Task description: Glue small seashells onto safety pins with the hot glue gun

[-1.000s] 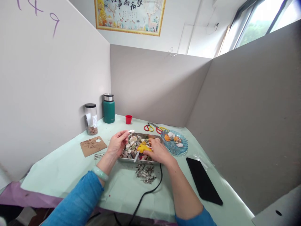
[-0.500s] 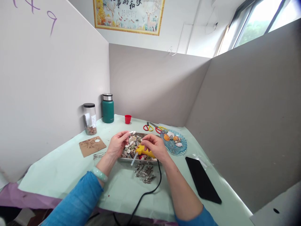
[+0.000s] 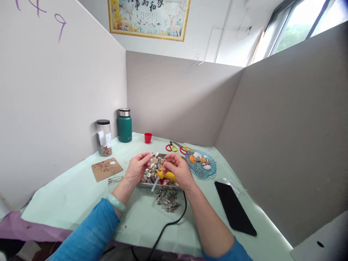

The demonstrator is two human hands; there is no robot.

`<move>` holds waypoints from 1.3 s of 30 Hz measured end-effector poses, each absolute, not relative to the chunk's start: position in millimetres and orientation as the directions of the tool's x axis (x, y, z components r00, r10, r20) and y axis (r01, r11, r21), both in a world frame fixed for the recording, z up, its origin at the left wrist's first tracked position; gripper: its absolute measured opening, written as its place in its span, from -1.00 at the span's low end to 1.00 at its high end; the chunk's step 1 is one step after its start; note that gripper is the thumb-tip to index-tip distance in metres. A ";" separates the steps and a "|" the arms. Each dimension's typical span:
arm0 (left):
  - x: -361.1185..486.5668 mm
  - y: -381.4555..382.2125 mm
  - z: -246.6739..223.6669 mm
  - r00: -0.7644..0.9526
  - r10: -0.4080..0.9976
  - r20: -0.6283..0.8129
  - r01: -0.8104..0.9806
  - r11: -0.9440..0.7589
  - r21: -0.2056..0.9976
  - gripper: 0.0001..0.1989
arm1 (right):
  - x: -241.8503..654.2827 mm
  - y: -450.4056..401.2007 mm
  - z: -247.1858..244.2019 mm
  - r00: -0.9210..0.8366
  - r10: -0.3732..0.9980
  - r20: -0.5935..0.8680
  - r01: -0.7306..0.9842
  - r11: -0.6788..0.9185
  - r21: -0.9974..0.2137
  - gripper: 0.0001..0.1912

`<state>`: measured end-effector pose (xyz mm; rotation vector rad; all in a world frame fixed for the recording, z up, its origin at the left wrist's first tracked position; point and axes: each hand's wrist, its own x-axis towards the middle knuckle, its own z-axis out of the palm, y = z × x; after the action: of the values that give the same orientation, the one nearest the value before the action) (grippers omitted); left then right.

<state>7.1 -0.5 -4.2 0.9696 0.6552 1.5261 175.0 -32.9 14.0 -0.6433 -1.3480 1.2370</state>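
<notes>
My left hand (image 3: 138, 167) is over the left part of a metal tray (image 3: 148, 185) of shells (image 3: 153, 168), its thumb and fingertips pinched on a small whitish shell piece (image 3: 154, 154). My right hand (image 3: 178, 169) hovers above the tray's right side, thumb and forefinger brought together; whatever is between them is too small to make out. Under the right hand a yellow glue gun (image 3: 168, 175) lies across the tray, its pale nozzle end pointing toward the front left. In front of the tray sits a pile of metal clips (image 3: 168, 201).
A blue glass plate (image 3: 199, 172) with shells and a black phone-like slab (image 3: 234, 208) lie to the right. Scissors (image 3: 182, 148) and a red cup (image 3: 148, 137) stand behind. Left are a green bottle (image 3: 125, 127), a jar (image 3: 104, 139) and a brown card (image 3: 106, 170). A black cord (image 3: 174, 222) crosses the front.
My left hand has shifted slightly right, and its whitish piece with it. The fingers of my right hand have turned and moved a little, staying above the glue gun.
</notes>
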 end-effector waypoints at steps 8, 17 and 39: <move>7.8 -2.6 -2.0 -0.014 0.978 0.210 -0.507 -0.188 0.841 -0.71 | 172.1 -30.7 10.6 -0.211 0.884 0.418 -0.208 0.377 -0.903 -0.77; 9.2 -3.5 -2.8 -0.016 0.977 0.215 -0.474 -0.197 0.858 -0.73 | 164.4 -34.2 7.1 -0.045 0.834 0.549 0.065 0.551 -0.832 -0.85; 12.4 -7.7 -2.5 0.064 0.962 0.265 -0.431 -0.213 0.877 -0.77 | 152.2 -42.7 7.6 -0.003 0.639 0.770 0.485 0.674 -0.557 -0.90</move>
<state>12.4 -7.7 -2.5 1.1036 0.6693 1.4675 152.2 -42.7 7.6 -0.9300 -1.6466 0.1537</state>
